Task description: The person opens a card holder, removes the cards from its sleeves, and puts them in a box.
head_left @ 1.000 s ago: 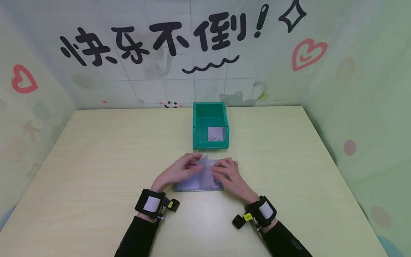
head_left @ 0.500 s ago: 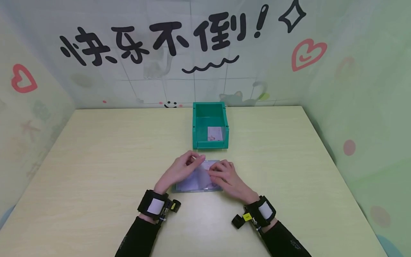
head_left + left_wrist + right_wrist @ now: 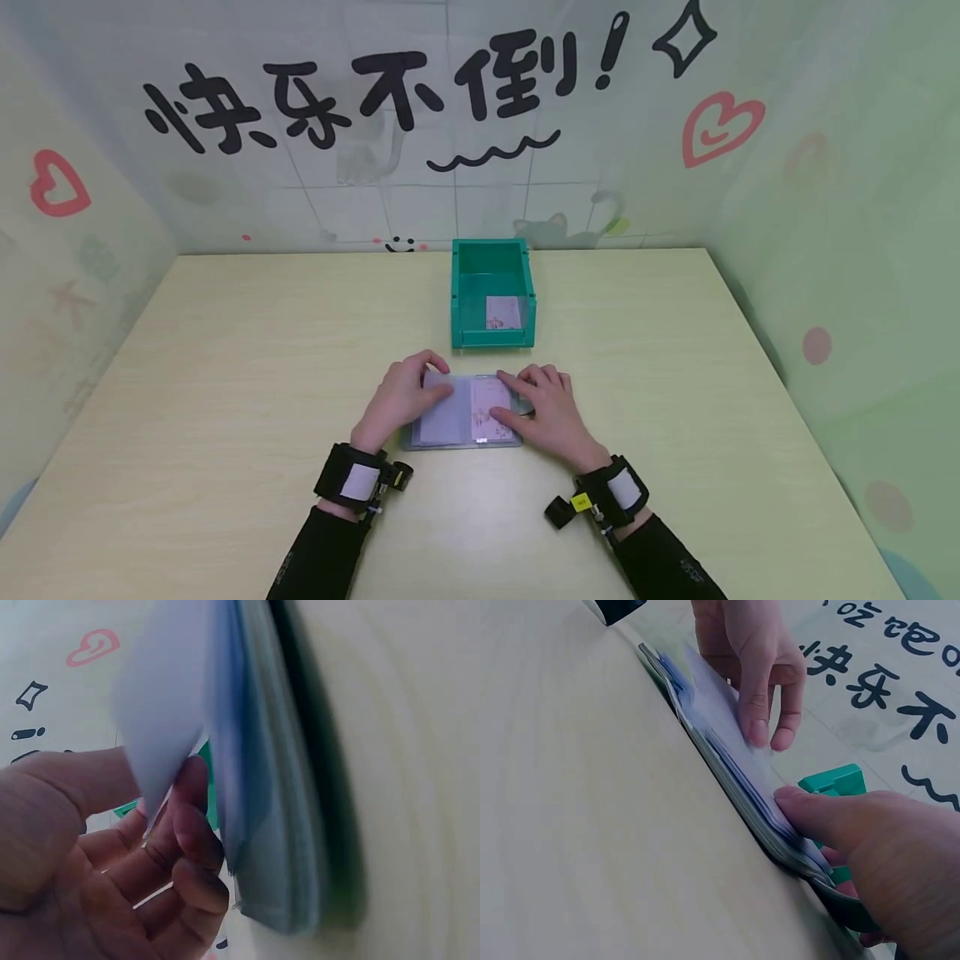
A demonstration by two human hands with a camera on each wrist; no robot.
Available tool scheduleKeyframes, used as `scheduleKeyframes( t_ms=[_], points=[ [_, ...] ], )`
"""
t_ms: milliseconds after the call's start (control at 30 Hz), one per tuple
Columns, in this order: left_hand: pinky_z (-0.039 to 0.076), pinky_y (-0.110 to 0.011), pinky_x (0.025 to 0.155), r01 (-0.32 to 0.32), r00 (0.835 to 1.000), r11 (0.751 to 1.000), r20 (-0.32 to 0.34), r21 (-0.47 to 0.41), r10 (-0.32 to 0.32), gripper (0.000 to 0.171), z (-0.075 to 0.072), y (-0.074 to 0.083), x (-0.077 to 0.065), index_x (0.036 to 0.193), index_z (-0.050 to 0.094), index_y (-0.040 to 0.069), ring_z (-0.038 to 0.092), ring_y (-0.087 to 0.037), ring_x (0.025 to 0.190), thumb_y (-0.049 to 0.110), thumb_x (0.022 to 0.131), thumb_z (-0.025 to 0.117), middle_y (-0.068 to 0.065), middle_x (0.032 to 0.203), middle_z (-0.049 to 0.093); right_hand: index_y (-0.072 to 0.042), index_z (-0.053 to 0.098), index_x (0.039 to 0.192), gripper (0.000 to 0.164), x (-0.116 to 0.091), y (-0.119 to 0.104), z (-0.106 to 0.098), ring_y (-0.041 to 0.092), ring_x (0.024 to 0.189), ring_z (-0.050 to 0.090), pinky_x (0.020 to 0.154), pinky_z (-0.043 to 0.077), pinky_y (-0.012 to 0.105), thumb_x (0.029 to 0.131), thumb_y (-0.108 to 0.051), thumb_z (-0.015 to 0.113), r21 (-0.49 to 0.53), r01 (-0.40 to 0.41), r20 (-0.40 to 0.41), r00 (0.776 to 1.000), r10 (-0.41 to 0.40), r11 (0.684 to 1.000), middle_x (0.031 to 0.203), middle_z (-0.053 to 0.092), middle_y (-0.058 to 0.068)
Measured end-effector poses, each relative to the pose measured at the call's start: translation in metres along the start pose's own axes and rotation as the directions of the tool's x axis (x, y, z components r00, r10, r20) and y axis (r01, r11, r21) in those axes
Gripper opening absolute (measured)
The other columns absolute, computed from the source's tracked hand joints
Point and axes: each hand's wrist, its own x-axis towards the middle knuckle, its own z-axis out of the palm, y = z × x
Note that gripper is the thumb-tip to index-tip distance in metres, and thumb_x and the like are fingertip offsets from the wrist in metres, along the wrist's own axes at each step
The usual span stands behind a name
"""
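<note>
A small card album (image 3: 467, 446) with clear sleeve pages lies spread on the table, a pinkish printed card (image 3: 489, 408) showing on its right page. My left hand (image 3: 405, 400) is at the album's left half, its thumb over the page and its fingers by the top edge. In the left wrist view, a pale page (image 3: 165, 690) stands lifted between that hand's thumb and fingers. My right hand (image 3: 551, 417) holds the right side of the album. Its thumb (image 3: 802, 806) presses on the pages, while its other fingers are partly hidden at the edge by the dark cover (image 3: 847, 907).
Just beyond the album stands a green open-fronted bin (image 3: 492, 337). A pinkish card (image 3: 502, 312) lies inside it near the front. Pale printed walls enclose the light wood table (image 3: 262, 358) at the back and both sides.
A raised page has gone over to the left along with my left hand, uncovering the printed card on the right. My right hand's fingers have spread out over the right page.
</note>
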Motion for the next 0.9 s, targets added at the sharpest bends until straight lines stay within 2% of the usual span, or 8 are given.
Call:
scheduleKeyframes(
  t_ms=[133, 200, 267, 333, 467, 600, 900],
  points=[
    [0.044, -0.031, 0.067, 0.024, 0.999, 0.998, -0.036, 0.066, -0.022, 0.028, 0.000, 0.001, -0.002, 0.112, 0.065, 0.008, 0.056, -0.023, 0.082, 0.017, 0.088, 0.077, -0.011, 0.090, 0.063, -0.016, 0.060, 0.141, 0.063, 0.001, 0.002, -0.005, 0.020, 0.101, 0.040, 0.092, 0.027, 0.042, 0.087, -0.046, 0.074, 0.031, -0.039, 0.064, 0.997, 0.037, 0.999, 0.103, 0.055, 0.001],
    [0.047, -0.034, 0.073, 0.029, 0.998, 0.995, -0.062, 0.094, -0.023, 0.030, 0.001, 0.003, -0.003, 0.112, 0.066, 0.007, 0.056, -0.025, 0.090, 0.015, 0.086, 0.079, -0.012, 0.099, 0.063, -0.016, 0.059, 0.142, 0.065, 0.001, 0.003, -0.008, 0.019, 0.101, 0.041, 0.092, 0.028, 0.042, 0.087, -0.045, 0.075, 0.048, -0.051, 0.094, 0.995, 0.046, 0.998, 0.103, 0.056, 0.001],
    [0.050, -0.038, 0.081, 0.017, 0.996, 0.994, -0.085, 0.107, -0.008, 0.030, 0.002, 0.004, -0.003, 0.112, 0.067, 0.006, 0.055, -0.027, 0.097, 0.013, 0.085, 0.080, -0.013, 0.107, 0.061, -0.015, 0.058, 0.143, 0.066, 0.002, 0.004, -0.010, 0.019, 0.102, 0.042, 0.093, 0.028, 0.042, 0.086, -0.044, 0.076, 0.062, -0.057, 0.120, 0.992, 0.050, 0.996, 0.104, 0.057, 0.001],
    [0.051, -0.040, 0.085, -0.012, 0.996, 0.995, -0.092, 0.096, 0.021, 0.026, 0.004, 0.006, -0.003, 0.110, 0.069, 0.005, 0.056, -0.027, 0.098, 0.010, 0.086, 0.078, -0.013, 0.107, 0.061, -0.015, 0.058, 0.143, 0.067, 0.002, 0.004, -0.013, 0.019, 0.103, 0.042, 0.092, 0.028, 0.042, 0.086, -0.042, 0.077, 0.071, -0.055, 0.139, 0.989, 0.045, 0.996, 0.105, 0.058, 0.002],
    [0.052, -0.033, 0.080, -0.074, 0.997, 0.997, -0.022, 0.016, 0.074, 0.016, 0.008, 0.009, -0.003, 0.106, 0.072, 0.004, 0.059, -0.020, 0.087, 0.010, 0.091, 0.072, -0.009, 0.097, 0.068, -0.014, 0.057, 0.143, 0.068, 0.002, 0.003, -0.015, 0.020, 0.104, 0.043, 0.091, 0.028, 0.041, 0.084, -0.041, 0.079, 0.087, -0.051, 0.155, 0.987, 0.037, 0.995, 0.106, 0.059, 0.002],
    [0.052, -0.027, 0.076, -0.083, 0.995, 0.996, 0.051, -0.022, 0.084, 0.016, 0.012, 0.013, -0.003, 0.106, 0.075, 0.004, 0.061, -0.014, 0.080, 0.015, 0.094, 0.069, -0.006, 0.092, 0.072, -0.014, 0.058, 0.143, 0.069, 0.003, 0.002, -0.015, 0.019, 0.102, 0.042, 0.089, 0.027, 0.039, 0.084, -0.041, 0.080, 0.088, -0.047, 0.147, 0.989, 0.034, 0.995, 0.102, 0.057, 0.001],
    [0.051, -0.026, 0.073, -0.054, 0.996, 0.998, 0.074, -0.038, 0.057, 0.020, 0.014, 0.014, -0.003, 0.106, 0.075, 0.002, 0.061, -0.013, 0.077, 0.016, 0.093, 0.071, -0.006, 0.088, 0.073, -0.019, 0.061, 0.139, 0.069, 0.003, 0.002, -0.011, 0.017, 0.094, 0.039, 0.085, 0.025, 0.037, 0.079, -0.047, 0.082, 0.047, -0.025, 0.090, 0.996, 0.021, 0.999, 0.094, 0.054, -0.001]
  ],
)
